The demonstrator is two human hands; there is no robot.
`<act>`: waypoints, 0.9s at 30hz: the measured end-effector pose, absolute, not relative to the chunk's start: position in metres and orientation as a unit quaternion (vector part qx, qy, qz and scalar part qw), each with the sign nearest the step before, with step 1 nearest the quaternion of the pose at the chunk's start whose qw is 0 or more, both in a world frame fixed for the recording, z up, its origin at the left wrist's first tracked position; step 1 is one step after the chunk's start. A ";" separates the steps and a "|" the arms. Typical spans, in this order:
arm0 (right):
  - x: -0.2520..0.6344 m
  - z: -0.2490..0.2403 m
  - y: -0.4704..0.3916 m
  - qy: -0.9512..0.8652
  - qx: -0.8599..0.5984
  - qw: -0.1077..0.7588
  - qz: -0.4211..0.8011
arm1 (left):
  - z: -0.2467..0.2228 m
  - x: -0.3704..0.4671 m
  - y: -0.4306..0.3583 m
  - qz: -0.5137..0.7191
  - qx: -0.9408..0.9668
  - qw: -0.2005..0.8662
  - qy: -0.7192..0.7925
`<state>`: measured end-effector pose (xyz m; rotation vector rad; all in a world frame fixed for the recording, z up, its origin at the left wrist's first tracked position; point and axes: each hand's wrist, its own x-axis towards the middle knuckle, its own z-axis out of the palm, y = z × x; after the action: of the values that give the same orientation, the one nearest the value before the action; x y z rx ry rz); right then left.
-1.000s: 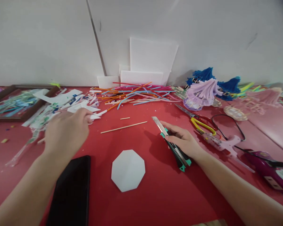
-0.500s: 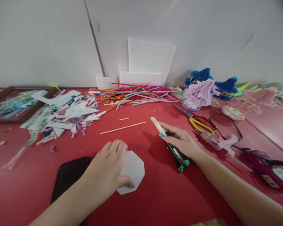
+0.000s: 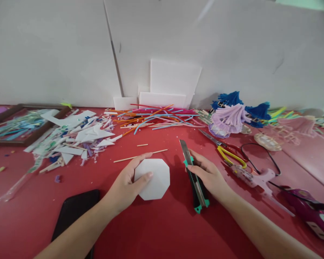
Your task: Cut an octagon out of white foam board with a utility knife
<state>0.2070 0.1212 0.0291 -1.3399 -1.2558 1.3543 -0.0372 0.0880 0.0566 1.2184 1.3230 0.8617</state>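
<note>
My left hand (image 3: pixel 129 180) grips a white octagonal board piece (image 3: pixel 156 180) by its left side, thumb on the top face and fingers behind it. To the right, my right hand (image 3: pixel 207 171) is closed around a black and green utility knife (image 3: pixel 196 183). Its blade (image 3: pixel 185 149) is out and points away from me. A gap separates the knife from the octagon. Just beyond the octagon lie a thin wooden stick (image 3: pixel 140 156) and a shorter bit of stick (image 3: pixel 142 145).
Paper scraps (image 3: pixel 89 133) pile at the left beside a brown frame (image 3: pixel 24 140); a black phone (image 3: pixel 75 208) lies nearer. Pipe cleaners (image 3: pixel 156 117) and white boards (image 3: pixel 175 79) are at the back. Scissors (image 3: pixel 232 156), a pink glue gun (image 3: pixel 259 176) and a purple power strip (image 3: pixel 305 212) sit right.
My left hand has lifted and turned the octagon, bringing its face more fully into view. The knife in my right hand has swung more upright, and the view has tilted up slightly.
</note>
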 end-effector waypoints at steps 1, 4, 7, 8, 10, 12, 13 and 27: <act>0.206 0.030 0.118 -0.490 -0.535 0.413 0.550 | 0.056 -0.038 0.087 0.365 0.503 0.556 0.552; 0.200 0.035 0.107 -0.458 -0.528 0.391 0.599 | 0.055 -0.039 0.086 0.368 0.477 0.589 0.538; 0.190 0.040 0.098 -0.407 -0.488 0.371 0.677 | 0.055 -0.040 0.086 0.366 0.457 0.614 0.529; 0.187 0.041 0.097 -0.389 -0.472 0.364 0.702 | 0.056 -0.039 0.086 0.364 0.451 0.622 0.527; 0.183 0.042 0.096 -0.364 -0.448 0.351 0.738 | 0.056 -0.039 0.086 0.363 0.442 0.634 0.521; 0.181 0.041 0.096 -0.363 -0.441 0.333 0.750 | 0.057 -0.039 0.085 0.362 0.439 0.643 0.513; 0.180 0.041 0.096 -0.367 -0.439 0.324 0.753 | 0.057 -0.039 0.085 0.360 0.438 0.647 0.510; 0.177 0.042 0.090 -0.368 -0.456 0.350 0.731 | 0.059 -0.041 0.084 0.384 0.389 0.689 0.476</act>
<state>0.1769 0.0901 0.0416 -1.1818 -0.9531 1.8924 -0.0409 0.0843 0.0587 0.8700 1.0659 0.8583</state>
